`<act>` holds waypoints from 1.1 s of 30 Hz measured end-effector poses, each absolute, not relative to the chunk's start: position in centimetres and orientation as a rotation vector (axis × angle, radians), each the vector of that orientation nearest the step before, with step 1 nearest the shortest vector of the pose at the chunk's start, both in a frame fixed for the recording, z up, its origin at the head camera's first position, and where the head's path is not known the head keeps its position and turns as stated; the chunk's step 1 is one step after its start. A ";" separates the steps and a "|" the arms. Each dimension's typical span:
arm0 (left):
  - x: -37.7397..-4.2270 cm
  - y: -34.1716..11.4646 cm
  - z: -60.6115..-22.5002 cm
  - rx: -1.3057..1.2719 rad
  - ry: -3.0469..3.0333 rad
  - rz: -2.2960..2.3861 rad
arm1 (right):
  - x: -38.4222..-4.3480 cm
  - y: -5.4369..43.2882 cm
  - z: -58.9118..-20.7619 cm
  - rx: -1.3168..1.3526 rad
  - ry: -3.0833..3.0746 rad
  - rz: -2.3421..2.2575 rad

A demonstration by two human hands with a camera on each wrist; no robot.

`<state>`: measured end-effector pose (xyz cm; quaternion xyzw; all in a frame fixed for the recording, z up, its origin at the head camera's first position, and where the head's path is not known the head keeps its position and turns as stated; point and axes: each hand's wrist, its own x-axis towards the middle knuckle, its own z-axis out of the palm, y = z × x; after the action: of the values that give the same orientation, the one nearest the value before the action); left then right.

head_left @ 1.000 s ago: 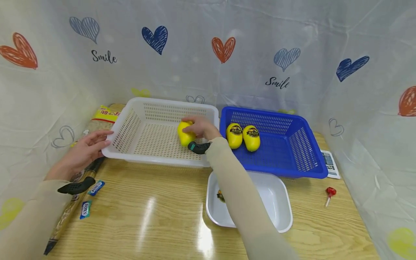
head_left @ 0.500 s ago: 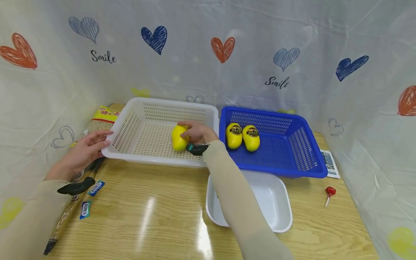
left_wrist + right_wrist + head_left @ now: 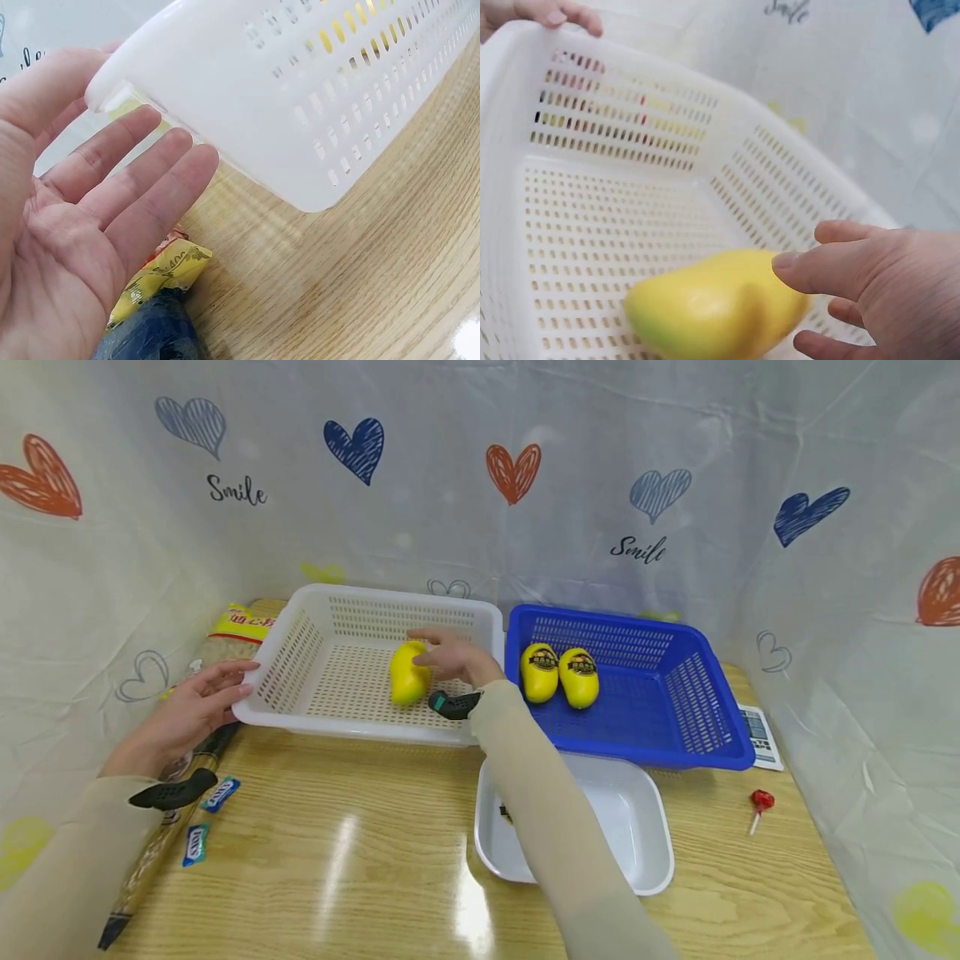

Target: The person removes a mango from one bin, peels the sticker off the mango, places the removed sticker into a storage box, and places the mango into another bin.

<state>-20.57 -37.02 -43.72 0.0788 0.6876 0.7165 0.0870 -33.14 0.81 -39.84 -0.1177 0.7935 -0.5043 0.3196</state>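
A yellow mango (image 3: 408, 673) with a greenish tip lies in the white basket (image 3: 360, 727), on its perforated floor. My right hand (image 3: 456, 660) is beside it with fingers spread. In the right wrist view, the thumb's tip overlaps the end of the mango (image 3: 712, 307), while the other fingers stand apart from it; whether the thumb touches is unclear. At the basket's left end, my left hand (image 3: 191, 714) holds the rim, thumb over the top. The left wrist view shows the remaining fingers (image 3: 154, 172) extended along the outside, below the rim.
Two labelled mangoes (image 3: 558, 675) lie in a blue basket (image 3: 705, 693). In front, a white tray (image 3: 660, 852) is partly covered by the right sleeve; a dark label shows inside. A lollipop (image 3: 761, 802), small blue wrappers (image 3: 197, 843) and packaged food (image 3: 243, 628) lie around.
The mango has shifted left within the white basket, and the right hand has loosened from it with fingers spreading. The left hand stays at the rim.
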 end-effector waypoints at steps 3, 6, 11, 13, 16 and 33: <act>-20.6 -37.0 -43.7 0.236 2.038 2.139 | -33.0 1.8 -37.6 -0.412 2.158 -1.278; -20.6 -37.1 -43.6 0.242 2.040 2.135 | -32.5 3.4 -35.3 -0.503 2.224 -1.241; -20.7 -37.1 -43.7 0.261 2.053 2.124 | -30.1 7.6 -32.5 -0.586 2.355 -1.235; -20.7 -37.1 -43.7 0.261 2.061 2.122 | -28.7 9.5 -32.0 -0.597 2.408 -1.245; -20.7 -37.2 -43.8 0.264 2.063 2.123 | -26.3 12.6 -31.8 -0.591 2.458 -1.288; -20.6 -37.0 -43.8 0.275 2.029 2.148 | -14.6 30.9 -37.4 -0.106 2.742 -1.761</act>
<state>-20.57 -36.96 -43.80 0.0922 0.6811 0.7211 0.0866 -14.56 30.87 -37.39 -0.0324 0.8396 -0.5390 -0.0593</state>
